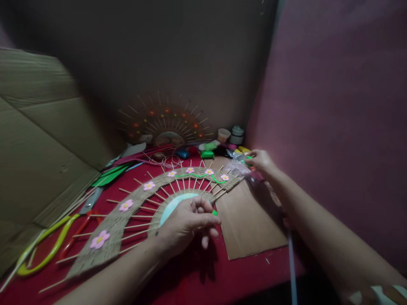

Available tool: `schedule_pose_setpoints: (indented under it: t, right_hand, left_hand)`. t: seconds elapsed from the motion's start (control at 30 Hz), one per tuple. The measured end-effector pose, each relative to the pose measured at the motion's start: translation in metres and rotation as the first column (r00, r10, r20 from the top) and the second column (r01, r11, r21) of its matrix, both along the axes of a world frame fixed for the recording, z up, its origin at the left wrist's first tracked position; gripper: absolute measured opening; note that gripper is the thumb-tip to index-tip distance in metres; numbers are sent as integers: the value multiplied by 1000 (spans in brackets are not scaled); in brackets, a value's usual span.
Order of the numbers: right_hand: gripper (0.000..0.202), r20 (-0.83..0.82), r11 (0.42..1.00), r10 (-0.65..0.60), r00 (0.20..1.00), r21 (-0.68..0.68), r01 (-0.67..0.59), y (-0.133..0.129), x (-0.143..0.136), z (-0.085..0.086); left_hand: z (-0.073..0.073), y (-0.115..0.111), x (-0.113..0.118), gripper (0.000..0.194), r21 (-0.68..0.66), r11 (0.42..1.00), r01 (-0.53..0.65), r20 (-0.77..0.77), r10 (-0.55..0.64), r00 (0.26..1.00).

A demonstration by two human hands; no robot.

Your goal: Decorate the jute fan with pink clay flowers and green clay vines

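Observation:
My left hand [190, 222] is closed in a pinch on a small piece of bright green clay [215, 213], above the lower arc of a half-round woven fan [133, 212]. The fan has thin wooden sticks, pink flowers [126, 205] with yellow centres, and a thin green wavy strand [190, 175] running between the flowers at its right end. Farther back on the right, my right hand [260, 162] has its fingers closed at a green lump [248, 159], beside a crumpled clear plastic bag [238, 166]. Its fingertips are partly hidden.
A brown board [251, 224] lies under the fan's right end on the red cloth [178, 271]. Yellow- and red-handled scissors [60, 237] lie left, beside a tall cardboard sheet [47, 127]. A second fan [168, 123], a cup [224, 135] and a jar [237, 135] stand behind.

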State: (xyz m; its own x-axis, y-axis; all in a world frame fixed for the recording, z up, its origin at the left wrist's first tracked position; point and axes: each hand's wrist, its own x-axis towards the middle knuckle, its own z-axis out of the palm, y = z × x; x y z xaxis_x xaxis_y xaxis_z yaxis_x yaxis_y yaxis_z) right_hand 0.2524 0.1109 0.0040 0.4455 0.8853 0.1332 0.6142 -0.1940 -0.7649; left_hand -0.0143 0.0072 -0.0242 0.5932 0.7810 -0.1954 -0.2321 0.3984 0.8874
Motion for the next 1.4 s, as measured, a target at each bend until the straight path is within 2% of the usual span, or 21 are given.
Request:
schedule_pose_setpoints:
  t: [0.1, 0.23, 0.33, 0.37, 0.43, 0.57, 0.63, 0.73, 0.87, 1.03, 1.13, 1.2, 1.3, 1.4]
  right_hand:
    - [28, 91, 999, 21, 996, -50, -16, 2, -4, 0]
    - [17, 172, 993, 111, 979, 30, -118, -21, -31, 10]
    - [20, 118, 948, 309, 944, 46, -316, -59, -66, 16]
    - [23, 47, 894, 441, 896, 66, -444, -73, -78, 17]
    - [28, -59, 804, 594, 802, 79, -590, -100, -95, 15]
    - [37, -107, 757, 651, 752, 18, -653, -137, -112, 8]
    - [40, -176, 741, 656, 734, -34, -670, -147, -115, 8]
    - [44, -342, 719, 614, 712, -129, -682, -155, -118, 9]
    - [48, -393, 740, 543, 742, -194, -644, -159, -119, 1]
    - [52, -396, 775, 523, 755, -148, -615, -161, -112, -14]
    - [58, -425, 777, 498, 756, -169, -607, -163, -110, -15]
    - [59, -432, 778, 515, 741, -128, -615, -164, -110, -13]
    - [50, -474, 753, 558, 681, -55, -655, -166, -110, -12]
    - [43, -585, 734, 543, 603, -17, -679, -168, -108, -18]
  left_hand:
    - [-5, -1, 2, 36, 9, 999, 31, 35, -31, 999]
    - [-11, -4, 2, 15, 19, 990, 137, 11, -138, 990]
    - [-11, -5, 1, 15, 45, 977, 208, -22, -207, 978]
    - [-9, -5, 1, 16, 57, 975, 215, -40, -213, 976]
    - [-6, -4, 0, 19, 91, 979, 183, -97, -174, 980]
    - [-3, -5, 1, 21, 226, 973, 36, -166, 3, 986]
    - [-6, -6, 2, 18, 326, 945, 23, -167, 33, 985]
    - [-12, -10, 2, 11, 499, 866, 42, -216, 77, 973]
    - [-17, -13, -1, 9, 738, 667, 104, -323, 213, 922]
    - [-23, -13, -1, 20, 863, 474, 174, -323, 253, 912]
    - [-24, -15, -1, 22, 916, 335, 219, -324, 297, 898]
    - [-23, -17, -1, 26, 928, 264, 263, -342, 322, 883]
    - [-20, -20, -3, 29, 939, 195, 284, -336, 341, 878]
    - [-17, -22, -4, 30, 948, 191, 256, -308, 341, 888]
